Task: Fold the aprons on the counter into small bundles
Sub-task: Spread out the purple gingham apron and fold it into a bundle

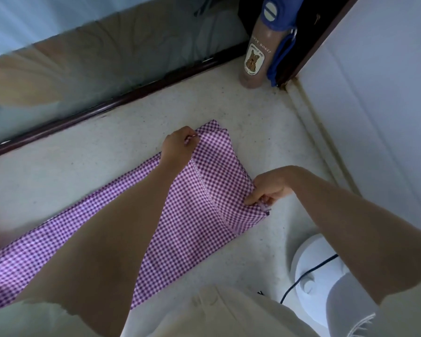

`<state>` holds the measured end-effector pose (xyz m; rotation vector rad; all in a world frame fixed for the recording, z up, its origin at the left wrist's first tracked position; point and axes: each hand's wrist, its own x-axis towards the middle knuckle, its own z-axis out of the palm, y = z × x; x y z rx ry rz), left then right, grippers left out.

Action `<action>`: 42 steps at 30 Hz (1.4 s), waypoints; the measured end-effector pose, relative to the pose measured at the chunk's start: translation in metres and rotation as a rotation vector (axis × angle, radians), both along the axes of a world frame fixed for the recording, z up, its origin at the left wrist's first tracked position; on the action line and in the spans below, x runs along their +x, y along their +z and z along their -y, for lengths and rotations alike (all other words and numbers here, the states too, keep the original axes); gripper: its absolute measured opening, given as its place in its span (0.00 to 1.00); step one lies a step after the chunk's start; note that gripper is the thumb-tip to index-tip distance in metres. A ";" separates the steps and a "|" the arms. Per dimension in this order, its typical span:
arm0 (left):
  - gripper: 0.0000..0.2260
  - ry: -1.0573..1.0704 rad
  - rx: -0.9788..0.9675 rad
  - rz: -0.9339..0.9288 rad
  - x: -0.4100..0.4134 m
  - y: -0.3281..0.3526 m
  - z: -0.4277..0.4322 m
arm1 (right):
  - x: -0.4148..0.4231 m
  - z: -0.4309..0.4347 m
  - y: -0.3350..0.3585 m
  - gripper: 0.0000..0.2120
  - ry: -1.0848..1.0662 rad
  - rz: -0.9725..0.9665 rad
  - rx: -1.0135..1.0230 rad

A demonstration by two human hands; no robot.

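A purple-and-white checked apron (185, 215) lies on the pale speckled counter (83, 166) as a long folded strip running from the lower left toward the middle. My left hand (179, 147) pinches the far edge of the strip's right end, fingers curled on the cloth. My right hand (267, 188) pinches the near right corner of that same end, where a short tie or strap end sticks out. The end between my hands is lifted slightly off the counter. My left forearm covers part of the strip.
A brown bottle (253, 57) with a dog sticker and a blue strap stands at the back right corner. A dark wooden rail (107, 105) edges the counter's far side. A white appliance (319, 271) with a black cord sits at the near right, beside a white wall.
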<state>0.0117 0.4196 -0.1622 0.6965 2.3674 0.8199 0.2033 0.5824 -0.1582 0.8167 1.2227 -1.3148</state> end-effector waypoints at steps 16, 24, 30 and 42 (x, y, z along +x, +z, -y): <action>0.09 0.147 -0.162 -0.009 -0.011 -0.020 -0.009 | -0.003 0.007 -0.017 0.33 -0.138 -0.003 0.067; 0.13 0.011 -0.180 -0.025 -0.013 -0.024 -0.011 | -0.006 0.000 -0.015 0.36 -0.104 -0.176 0.211; 0.14 0.059 -0.184 -0.020 -0.012 -0.024 -0.014 | -0.008 -0.003 -0.011 0.20 -0.105 -0.406 0.471; 0.13 0.016 -0.245 -0.157 -0.010 -0.024 -0.015 | -0.047 -0.019 0.003 0.31 0.130 0.034 0.258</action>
